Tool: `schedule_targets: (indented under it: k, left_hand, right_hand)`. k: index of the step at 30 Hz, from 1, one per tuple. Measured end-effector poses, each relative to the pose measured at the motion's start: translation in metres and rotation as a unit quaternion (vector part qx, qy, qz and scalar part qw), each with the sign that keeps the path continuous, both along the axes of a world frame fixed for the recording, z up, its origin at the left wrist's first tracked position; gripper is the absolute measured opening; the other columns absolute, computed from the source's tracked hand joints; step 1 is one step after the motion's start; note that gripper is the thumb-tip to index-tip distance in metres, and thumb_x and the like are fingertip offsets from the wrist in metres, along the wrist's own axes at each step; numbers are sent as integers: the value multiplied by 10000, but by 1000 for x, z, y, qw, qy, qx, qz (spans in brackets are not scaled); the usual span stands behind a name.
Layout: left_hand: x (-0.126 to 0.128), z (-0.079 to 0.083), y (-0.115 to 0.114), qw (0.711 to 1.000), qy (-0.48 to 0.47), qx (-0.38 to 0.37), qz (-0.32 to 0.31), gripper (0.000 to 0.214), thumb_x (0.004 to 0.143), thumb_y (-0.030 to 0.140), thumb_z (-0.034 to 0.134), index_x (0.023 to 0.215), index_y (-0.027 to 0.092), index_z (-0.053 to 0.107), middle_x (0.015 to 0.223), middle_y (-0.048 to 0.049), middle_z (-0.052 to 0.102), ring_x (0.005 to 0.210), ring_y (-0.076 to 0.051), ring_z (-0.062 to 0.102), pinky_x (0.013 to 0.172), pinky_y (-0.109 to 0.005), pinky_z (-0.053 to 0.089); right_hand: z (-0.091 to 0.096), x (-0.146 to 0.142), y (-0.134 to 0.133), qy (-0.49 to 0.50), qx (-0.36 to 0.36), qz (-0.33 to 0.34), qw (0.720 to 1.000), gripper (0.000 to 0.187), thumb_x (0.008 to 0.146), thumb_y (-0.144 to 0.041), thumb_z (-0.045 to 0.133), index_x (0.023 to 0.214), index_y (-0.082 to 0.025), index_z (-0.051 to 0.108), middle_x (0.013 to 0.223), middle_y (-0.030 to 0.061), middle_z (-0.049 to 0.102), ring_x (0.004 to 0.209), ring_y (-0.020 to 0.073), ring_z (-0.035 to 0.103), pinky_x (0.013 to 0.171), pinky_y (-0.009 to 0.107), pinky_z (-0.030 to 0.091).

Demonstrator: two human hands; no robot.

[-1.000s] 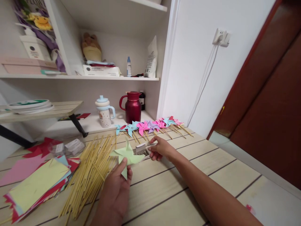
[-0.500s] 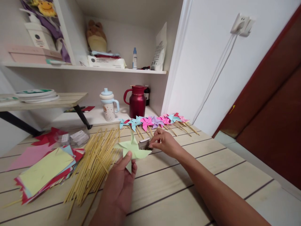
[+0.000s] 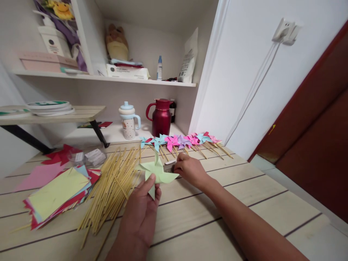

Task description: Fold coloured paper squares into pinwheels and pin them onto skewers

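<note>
My left hand is closed around a light green paper pinwheel and holds it just above the wooden table, thumb on its lower blade. My right hand rests on the table right of the pinwheel, fingers pinched at a small silvery box that the pinwheel partly hides. A loose pile of bamboo sticks lies just left of my left hand.
A row of finished pinwheels on sticks lies along the table's far edge. A stack of coloured paper squares sits at left. On the shelf behind stand a red jug and a spotted cup. A dark red door is right.
My right hand has stayed at the small box, its fingers closing into a pinch. My left hand has kept its hold on the green pinwheel. The camera has shifted slightly.
</note>
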State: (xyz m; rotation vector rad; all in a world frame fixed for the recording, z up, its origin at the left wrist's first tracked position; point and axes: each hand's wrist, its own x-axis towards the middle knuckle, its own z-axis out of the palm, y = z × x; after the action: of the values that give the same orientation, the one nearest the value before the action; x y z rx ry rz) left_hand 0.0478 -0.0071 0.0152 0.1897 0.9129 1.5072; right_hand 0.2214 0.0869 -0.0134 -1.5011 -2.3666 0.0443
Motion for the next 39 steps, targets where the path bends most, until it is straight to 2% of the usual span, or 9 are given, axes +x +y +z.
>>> schedule_targets:
  k: [5,8,17,24,32,36,39]
  left_hand:
    - [-1,-1,0,1000,-11,8,1,194,802,-9,644,872,169,677,955,-27,682,627,-53,613,522,-148,531]
    - [-3,-4,1,1000,-10,10,5,192,797,-6,651,874,168,676,973,-31,680,636,-53,612,527,-146,531]
    - [-5,-1,2,1000,2,21,5,163,811,-1,634,833,156,671,912,-7,651,628,-41,603,532,-145,526]
    - [-4,-3,2,1000,-3,23,13,186,802,-12,640,847,165,670,946,-13,656,653,-46,609,543,-146,534]
    - [-4,2,0,1000,-11,17,14,196,805,-15,634,865,168,674,945,-15,662,659,-52,606,543,-145,534]
    - [-5,2,0,1000,-10,23,11,204,804,-14,634,875,173,675,933,-17,664,650,-51,598,547,-141,531]
    - [-7,2,0,999,-8,32,12,208,802,-7,640,876,184,675,953,-12,665,638,-44,594,538,-135,523]
  right_hand:
    - [1,-9,0,-12,1,-6,1000,166,805,-129,629,727,-199,758,888,66,627,683,162,575,531,277,283]
    - [0,-9,1,8,-5,-3,1000,171,792,-103,624,715,-193,747,894,63,620,688,157,573,543,272,299]
    - [0,2,4,166,-54,11,985,134,798,-127,628,729,-184,728,868,39,592,774,153,580,690,239,445]
    - [-1,11,7,246,-80,9,966,131,794,-167,614,710,-166,714,808,40,615,803,175,586,767,279,471]
    - [-2,9,6,247,-84,43,965,144,776,-132,616,670,-180,699,767,36,628,854,193,572,761,278,461]
    - [11,10,-2,227,-67,58,970,149,821,-153,606,704,-174,696,806,39,582,818,184,556,745,288,456]
    - [21,4,-16,198,-70,112,971,136,854,-175,605,769,-182,712,915,43,560,818,162,552,747,273,449]
